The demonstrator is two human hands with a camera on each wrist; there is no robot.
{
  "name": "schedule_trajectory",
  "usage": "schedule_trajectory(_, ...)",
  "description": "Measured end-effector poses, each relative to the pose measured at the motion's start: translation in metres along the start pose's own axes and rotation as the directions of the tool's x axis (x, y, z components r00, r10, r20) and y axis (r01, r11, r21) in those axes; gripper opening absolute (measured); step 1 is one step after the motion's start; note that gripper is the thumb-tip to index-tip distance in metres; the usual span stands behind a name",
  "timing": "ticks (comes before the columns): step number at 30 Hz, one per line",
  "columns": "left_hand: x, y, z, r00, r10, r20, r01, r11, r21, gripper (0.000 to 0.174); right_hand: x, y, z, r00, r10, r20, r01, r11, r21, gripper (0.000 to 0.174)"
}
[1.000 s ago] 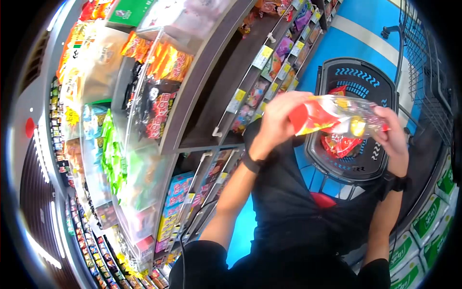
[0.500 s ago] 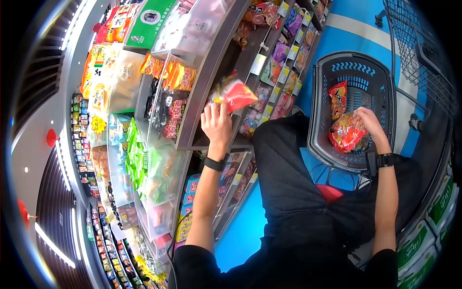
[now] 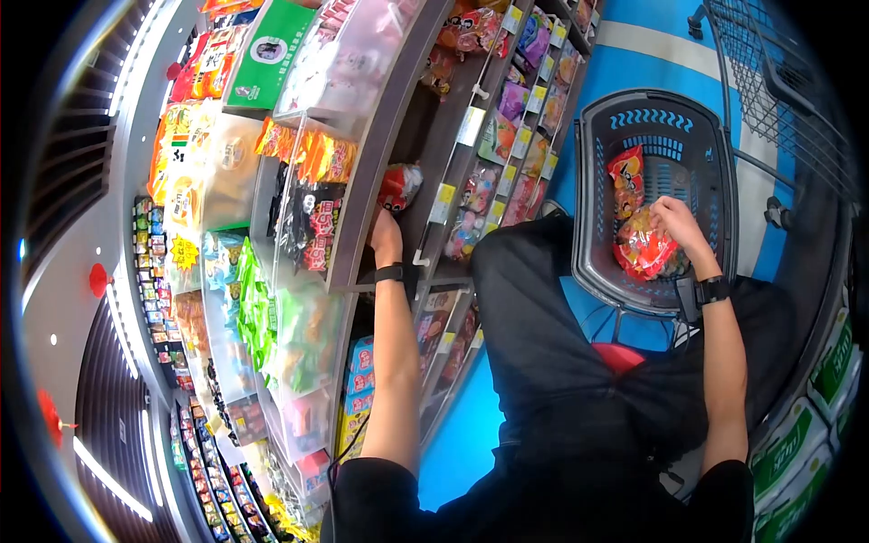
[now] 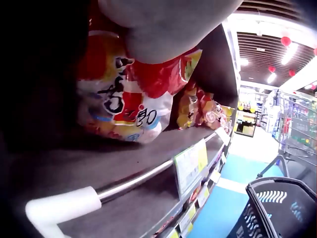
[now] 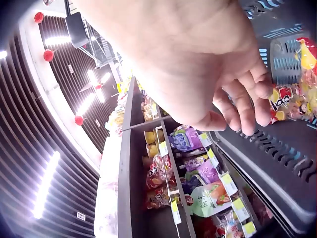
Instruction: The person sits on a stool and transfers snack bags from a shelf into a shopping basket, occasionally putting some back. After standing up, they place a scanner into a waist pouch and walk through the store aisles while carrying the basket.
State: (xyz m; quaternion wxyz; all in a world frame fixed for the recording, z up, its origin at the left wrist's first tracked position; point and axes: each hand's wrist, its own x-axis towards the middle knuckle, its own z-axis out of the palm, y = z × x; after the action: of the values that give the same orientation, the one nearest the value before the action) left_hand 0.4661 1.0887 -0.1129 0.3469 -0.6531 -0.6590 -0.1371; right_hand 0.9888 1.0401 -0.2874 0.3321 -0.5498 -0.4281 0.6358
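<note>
At the left, my left hand (image 3: 387, 237) reaches into a dark shelf and holds the top of a red and clear snack bag (image 3: 401, 187). In the left wrist view this bag (image 4: 124, 106) stands upright, close over the shelf board, under my hand (image 4: 171, 25). My right hand (image 3: 681, 226) is over the black shopping basket (image 3: 584, 181), its fingers loosely bent. The right wrist view shows nothing between those fingers (image 5: 230, 111). Beside them in the basket lie a red snack bag (image 3: 641, 252) and another red bag (image 3: 627, 176).
A shelf rail with price tags (image 3: 442, 201) runs along the shelf front. More snack bags (image 4: 203, 109) stand farther along the board. Clear bins of packets (image 3: 312, 317) rise on the left. A wire cart (image 3: 778, 90) stands beyond the basket on the blue floor (image 3: 615, 63).
The bag held across both hands over the basket has moved left into the shelf with my left hand. My right hand has let go and dropped lower over the basket.
</note>
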Motion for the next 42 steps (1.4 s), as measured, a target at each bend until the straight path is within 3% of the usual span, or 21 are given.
schedule_trajectory(2, 0.003, -0.011, 0.025, 0.960, -0.231, 0.158, 0.227, 0.973, 0.042, 0.027, -0.002, -0.001, -0.001, 1.000, 0.009, -0.014, -0.009, 1.000, 0.003, 0.018)
schedule_trajectory(3, 0.009, 0.003, 0.008, 0.935, -0.285, 0.212, 0.318, 0.937, -0.147, 0.030, -0.002, -0.001, -0.002, 0.999, -0.024, -0.036, 0.024, 1.000, -0.009, 0.018)
schedule_trajectory(5, 0.016, 0.000, 0.008, 0.835, -0.360, 0.415, 0.483, 0.842, -0.240, 0.029, 0.007, 0.013, -0.005, 0.995, -0.064, -0.075, 0.064, 0.998, 0.002, 0.019)
schedule_trajectory(8, 0.019, -0.006, 0.015, 0.735, -0.385, 0.559, 0.608, 0.739, -0.290, 0.032, 0.007, 0.013, -0.007, 0.997, -0.026, -0.067, 0.026, 1.000, -0.004, 0.020)
schedule_trajectory(12, 0.017, -0.005, 0.024, 0.658, -0.396, 0.640, 0.712, 0.604, -0.358, 0.041, 0.014, 0.023, -0.007, 0.990, -0.096, -0.100, 0.097, 0.995, 0.001, 0.019)
schedule_trajectory(14, 0.013, -0.004, 0.026, 0.618, -0.383, 0.686, 0.764, 0.500, -0.408, 0.046, 0.010, 0.018, -0.011, 0.992, -0.052, -0.112, 0.049, 0.998, -0.030, 0.019)
schedule_trajectory(16, 0.008, 0.003, 0.019, 0.552, -0.289, 0.782, 0.827, 0.311, -0.469, 0.053, 0.006, 0.010, -0.011, 0.993, -0.010, -0.118, 0.003, 0.998, -0.056, 0.019)
schedule_trajectory(18, -0.001, 0.014, 0.013, 0.488, -0.086, 0.868, 0.866, 0.171, -0.470, 0.059, 0.005, 0.006, -0.012, 0.994, 0.016, -0.105, -0.020, 0.999, -0.034, 0.020)
schedule_trajectory(20, 0.000, 0.026, 0.011, 0.563, 0.031, 0.826, 0.785, 0.294, -0.546, 0.066, 0.009, 0.009, -0.015, 0.994, 0.003, -0.112, -0.006, 0.999, -0.032, 0.020)
schedule_trajectory(22, -0.009, 0.027, 0.025, 0.805, -0.031, 0.593, 0.491, 0.596, -0.636, 0.083, 0.011, 0.012, -0.015, 0.990, -0.032, -0.136, 0.027, 0.999, -0.039, 0.020)
schedule_trajectory(23, -0.012, 0.023, 0.031, 0.869, -0.006, 0.495, 0.403, 0.589, -0.700, 0.067, 0.023, 0.030, -0.019, 0.988, -0.030, -0.149, 0.024, 0.999, -0.041, 0.021)
schedule_trajectory(24, -0.011, 0.024, 0.027, 0.867, -0.017, 0.498, 0.410, 0.594, -0.693, 0.067, 0.023, 0.029, -0.017, 0.990, -0.030, -0.136, 0.025, 0.999, -0.043, 0.021)
schedule_trajectory(27, -0.002, 0.031, 0.012, 0.827, -0.251, 0.504, 0.517, 0.692, -0.503, 0.040, 0.018, 0.020, -0.016, 0.988, -0.025, -0.154, 0.013, 0.997, -0.078, 0.020)
schedule_trajectory(32, 0.005, 0.037, -0.006, 0.739, -0.422, 0.525, 0.604, 0.760, -0.239, 0.038, 0.014, 0.021, -0.014, 0.993, -0.003, -0.121, -0.004, 0.998, -0.055, 0.019)
schedule_trajectory(33, -0.004, 0.025, 0.008, 0.857, -0.455, 0.241, 0.509, 0.821, -0.259, 0.044, 0.015, 0.022, -0.014, 0.993, 0.009, -0.116, -0.015, 0.999, -0.046, 0.018)
schedule_trajectory(34, -0.003, 0.024, 0.007, 0.897, -0.438, -0.065, 0.411, 0.878, -0.246, 0.050, 0.015, 0.021, -0.013, 0.993, 0.013, -0.119, -0.018, 0.999, -0.044, 0.018)
schedule_trajectory(35, -0.005, 0.020, 0.003, 0.868, -0.496, -0.028, 0.442, 0.796, -0.413, 0.050, 0.015, 0.021, -0.013, 0.992, 0.000, -0.125, -0.006, 0.999, -0.046, 0.018)
schedule_trajectory(36, -0.003, 0.027, -0.020, 0.810, -0.579, 0.096, 0.579, 0.764, -0.284, 0.042, 0.013, 0.021, -0.011, 0.992, -0.011, -0.129, 0.005, 0.999, -0.050, 0.019)
schedule_trajectory(37, -0.009, 0.014, -0.005, 0.776, -0.629, 0.053, 0.583, 0.683, -0.440, 0.035, 0.012, 0.020, -0.010, 0.992, -0.007, -0.127, 0.001, 0.999, -0.050, 0.019)
schedule_trajectory(39, -0.026, -0.018, 0.018, 0.732, -0.681, 0.015, 0.561, 0.589, -0.582, 0.028, 0.013, 0.018, -0.007, 0.994, 0.023, -0.104, -0.028, 0.999, -0.044, 0.018)
schedule_trajectory(42, -0.057, -0.064, 0.041, 0.856, -0.517, -0.021, 0.468, 0.791, -0.393, 0.025, 0.017, 0.023, -0.005, 0.996, 0.027, -0.083, -0.031, 0.999, -0.045, 0.019)
